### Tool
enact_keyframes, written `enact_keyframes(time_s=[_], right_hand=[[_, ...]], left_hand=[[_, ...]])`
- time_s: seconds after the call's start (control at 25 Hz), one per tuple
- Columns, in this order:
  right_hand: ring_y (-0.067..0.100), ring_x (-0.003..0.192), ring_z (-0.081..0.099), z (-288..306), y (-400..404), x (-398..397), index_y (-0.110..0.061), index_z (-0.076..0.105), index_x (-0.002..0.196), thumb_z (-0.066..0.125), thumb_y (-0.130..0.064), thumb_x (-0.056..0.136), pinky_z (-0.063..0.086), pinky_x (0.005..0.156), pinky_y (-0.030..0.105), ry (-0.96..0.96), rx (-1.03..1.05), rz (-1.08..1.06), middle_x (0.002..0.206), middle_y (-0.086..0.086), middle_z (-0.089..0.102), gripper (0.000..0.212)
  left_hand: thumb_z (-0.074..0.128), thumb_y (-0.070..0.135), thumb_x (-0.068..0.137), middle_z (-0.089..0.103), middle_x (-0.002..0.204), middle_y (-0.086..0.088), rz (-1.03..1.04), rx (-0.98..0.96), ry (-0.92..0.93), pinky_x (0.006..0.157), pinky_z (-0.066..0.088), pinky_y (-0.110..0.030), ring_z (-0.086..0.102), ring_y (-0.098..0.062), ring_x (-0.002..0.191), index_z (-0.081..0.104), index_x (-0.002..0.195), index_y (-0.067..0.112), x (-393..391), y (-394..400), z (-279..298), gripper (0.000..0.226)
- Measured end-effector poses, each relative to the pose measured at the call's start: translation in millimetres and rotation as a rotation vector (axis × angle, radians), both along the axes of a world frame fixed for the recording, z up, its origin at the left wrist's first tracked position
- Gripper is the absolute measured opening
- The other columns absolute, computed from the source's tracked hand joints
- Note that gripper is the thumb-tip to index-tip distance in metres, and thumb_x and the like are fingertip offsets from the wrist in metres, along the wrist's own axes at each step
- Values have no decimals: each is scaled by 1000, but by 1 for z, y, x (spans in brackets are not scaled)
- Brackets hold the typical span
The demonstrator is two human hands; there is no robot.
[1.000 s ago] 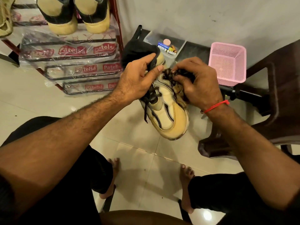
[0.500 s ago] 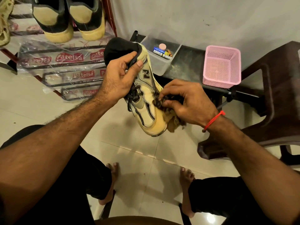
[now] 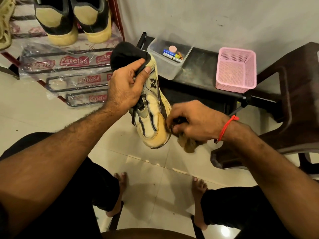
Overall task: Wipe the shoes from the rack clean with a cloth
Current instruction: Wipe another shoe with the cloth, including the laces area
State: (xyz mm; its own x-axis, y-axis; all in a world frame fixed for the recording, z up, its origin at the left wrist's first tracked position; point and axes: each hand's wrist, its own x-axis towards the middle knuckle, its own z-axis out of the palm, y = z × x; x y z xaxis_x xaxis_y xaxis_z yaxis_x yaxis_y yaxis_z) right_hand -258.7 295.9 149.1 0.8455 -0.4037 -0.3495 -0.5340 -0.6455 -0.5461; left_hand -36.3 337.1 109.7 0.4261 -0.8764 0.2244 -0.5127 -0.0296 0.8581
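I see a red metal shoe rack (image 3: 119, 19) carrying two tan-and-black shoes (image 3: 72, 19); a dark low bench (image 3: 200, 66) holds a clear plastic tub (image 3: 165, 66) and pink mesh basket (image 3: 235, 81).

Large black "N" logo (image 3: 152, 83) on the side of the cream sneaker (image 3: 151, 116), just beside the left hand (image 3: 126, 88). Red "Patelsa" labels printed repeatedly on the clear plastic wrap (image 3: 57, 66) around the shoe rack's lower shelves, far left: one whole at (image 3: 74, 61), another at (image 3: 89, 79), a third at (image 3: 97, 98); others cut off or creased beyond reading. Blue-and-white packet (image 3: 168, 53) in the clear plastic box (image 3: 170, 69): print too small to read.
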Motion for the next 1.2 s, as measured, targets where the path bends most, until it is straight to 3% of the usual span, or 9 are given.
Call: enact_keyframes(time_s=[0.12, 0.24, 0.36, 0.48, 0.68, 0.8, 0.96, 1.08, 1.2], right_hand=[[12, 101, 64, -5, 8, -5, -24, 72, 110, 68, -22, 90, 55, 93, 32, 249, 17, 138, 109, -5, 69, 21], [13, 101, 64, -2, -10, -13, -21, 75, 107, 74, -18, 86, 52, 96, 34, -54, -41, -113, 111, -4, 70, 21], [16, 96, 67, -3, -21, -18, -19, 74, 100, 76, -13, 84, 53, 94, 41, -331, 0, -466, 101, -2, 72, 17], [18, 92, 71, -3, -28, -12, -19, 71, 96, 71, -9, 89, 56, 92, 43, -578, 125, -767, 93, 1, 73, 12], [27, 98, 71, -4, -44, -18, -24, 69, 94, 68, -7, 92, 56, 92, 52, -736, 269, -988, 101, 10, 73, 17], [24, 100, 71, -5, -47, -21, -24, 69, 99, 71, -13, 90, 57, 92, 52, -791, 239, -995, 104, 7, 73, 15], [17, 114, 58, 5, -42, -13, -16, 61, 121, 69, -28, 93, 51, 100, 45, -992, -237, -870, 117, -3, 60, 32], [28, 129, 41, -10, -31, -2, -18, 47, 142, 72, -38, 86, 36, 112, 42, -615, -606, -585, 141, 11, 40, 64], [35, 124, 46, -30, -13, 10, -7, 58, 131, 69, -16, 88, 40, 107, 50, -611, -614, -406, 138, 20, 46, 45]], left_hand=[[52, 47, 102, 75, 100, -5, 143, -55, 35, 79, 61, -45, 72, -18, 90, 69, 118, 18, 8, -5, 6, 38], [51, 51, 99, 73, 97, -9, 314, -30, 202, 81, 59, -50, 71, -25, 91, 66, 103, 20, 19, -12, 12, 34], [64, 53, 96, 78, 97, -5, 386, 210, 649, 73, 64, -41, 76, -22, 90, 69, 106, 17, 15, -12, 20, 37], [76, 43, 88, 79, 99, -11, 160, 378, 966, 71, 64, -39, 77, -23, 87, 70, 115, 9, 5, -5, 27, 44], [74, 17, 90, 77, 106, -17, -111, 281, 880, 75, 63, -33, 77, -23, 90, 69, 119, 4, -18, -4, 24, 32], [80, 21, 87, 75, 116, -11, 42, 199, 754, 85, 62, -42, 75, -24, 101, 57, 129, 10, -18, -10, 20, 48], [73, 26, 95, 74, 110, -21, 104, 272, 834, 85, 62, -51, 75, -29, 96, 61, 116, 0, -29, -9, 18, 35], [66, 20, 98, 76, 89, -19, 128, 330, 1072, 64, 64, -41, 76, -26, 73, 67, 99, 0, -41, -7, 24, 20], [60, 20, 102, 76, 85, -18, 121, 325, 1213, 60, 63, -39, 75, -26, 68, 70, 102, 1, -40, -9, 26, 22]])
